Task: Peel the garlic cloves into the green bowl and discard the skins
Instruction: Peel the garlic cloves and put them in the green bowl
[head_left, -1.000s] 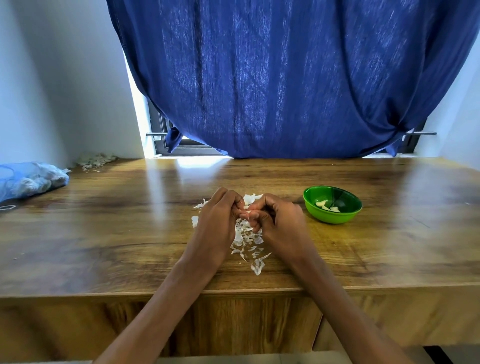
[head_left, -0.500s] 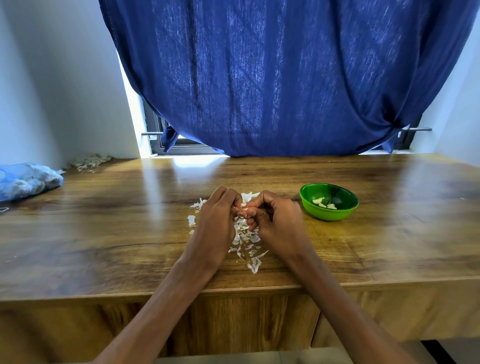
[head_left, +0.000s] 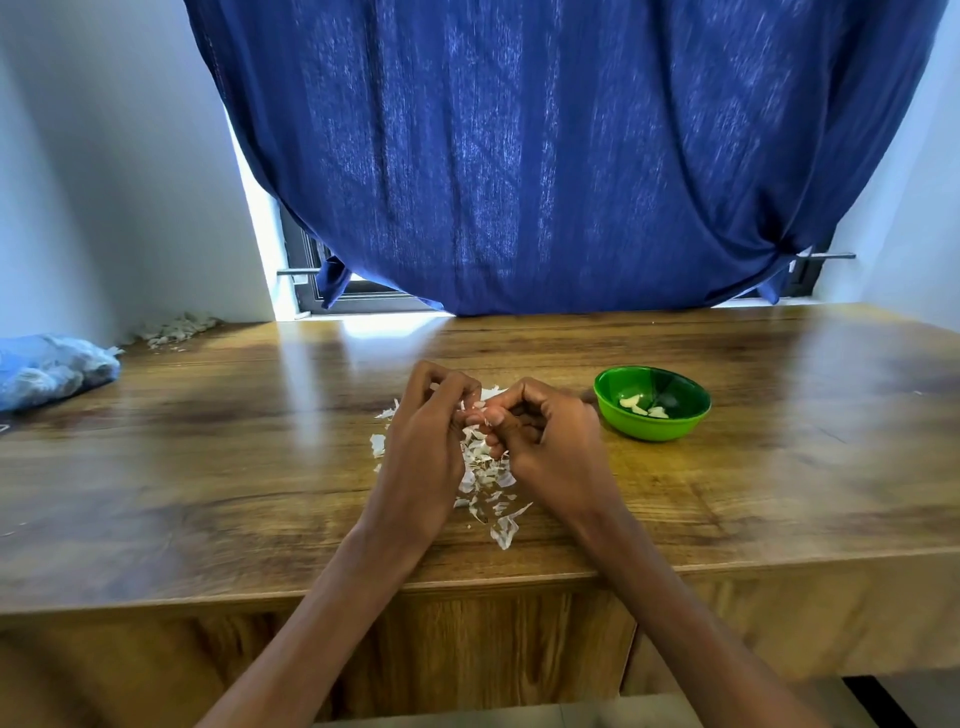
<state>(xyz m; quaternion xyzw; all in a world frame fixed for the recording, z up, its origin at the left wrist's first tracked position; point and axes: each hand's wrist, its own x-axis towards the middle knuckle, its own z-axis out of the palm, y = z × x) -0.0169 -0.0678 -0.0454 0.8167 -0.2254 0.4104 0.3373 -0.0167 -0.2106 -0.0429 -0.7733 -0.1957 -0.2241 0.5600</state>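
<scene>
Over the skin pile (head_left: 485, 467), I see both hands, left hand (head_left: 423, 447) and right hand (head_left: 545, 441), pinching one clove, barely visible; a slipping grip could drop it short of the green bowl (head_left: 652, 402).

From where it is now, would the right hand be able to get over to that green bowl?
Probably yes. The green bowl sits just beside the right hand on the table, with only bare wood between them. The hand is busy, though, pinching something small together with the left hand.
</scene>
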